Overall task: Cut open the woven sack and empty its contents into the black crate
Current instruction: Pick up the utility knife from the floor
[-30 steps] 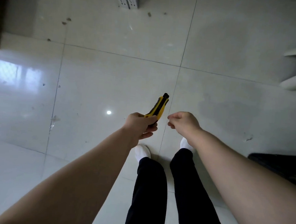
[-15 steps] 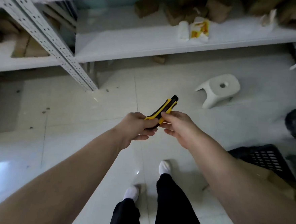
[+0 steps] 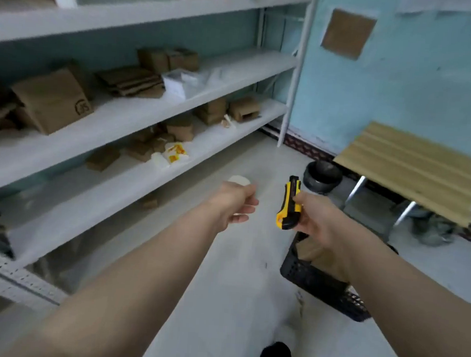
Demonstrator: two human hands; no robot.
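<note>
The black crate (image 3: pixel 322 289) sits on the floor at four o'clock, brown cardboard inside, partly hidden by your right arm. Your right hand (image 3: pixel 316 221) grips the yellow utility knife (image 3: pixel 289 203), long axis pointing to twelve o'clock. Your left hand (image 3: pixel 234 203) hangs loosely curled and empty; bare floor (image 3: pixel 236 304) lies between shelving (image 3: pixel 149 116) and crate.

floor (image 3: pixel 230 275): I see pale glossy tile, mostly bare.
on floor: black crate (image 3: pixel 319 284) at right, brown cardboard inside; dark round bin (image 3: pixel 323 175) near the wall; white stool (image 3: pixel 239 180), partly hidden.
desk (image 3: pixel 413 168): slatted wood top, metal legs, nothing on it.
shelf rack (image 3: pixel 138 115): white tiers along left wall.
on shelves: cardboard boxes (image 3: pixel 53 101), flattened card, white-and-yellow packet (image 3: pixel 175 151).
</note>
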